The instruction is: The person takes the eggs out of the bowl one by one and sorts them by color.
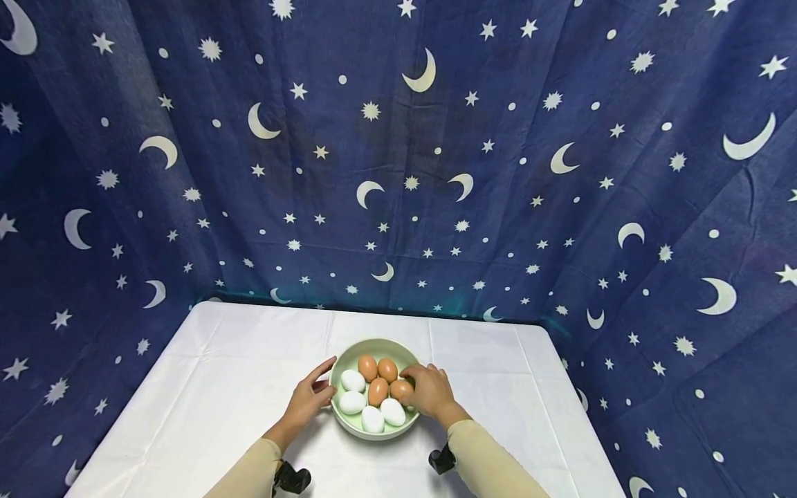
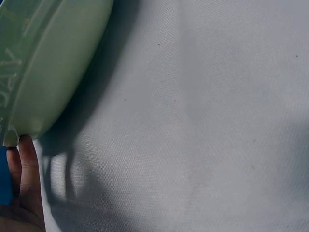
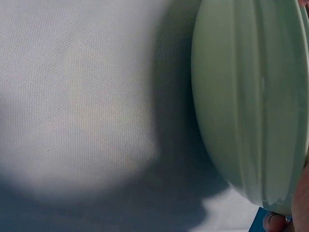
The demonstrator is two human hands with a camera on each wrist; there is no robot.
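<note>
A pale green bowl [image 1: 373, 435] holds several brown and several white eggs [image 1: 353, 402]. My left hand [image 1: 306, 400] rests against the bowl's left side with its fingers spread and fairly straight. In the left wrist view its fingertips touch the bowl's wall [image 2: 63, 72]. From the right, my right hand [image 1: 432, 391] reaches over the rim, thumb and fingers about a brown egg [image 1: 401, 390] at the bowl's right side. The right wrist view has the bowl's outer wall [image 3: 231, 96] and only a bit of that hand at the lower right corner; the egg is hidden there.
A white cloth covers the table [image 1: 249, 346] under the bowl. Dark blue curtains [image 1: 398, 173] with moons and stars stand behind and along both sides. Dark wrist devices [image 1: 442, 459] hang beneath the sleeves.
</note>
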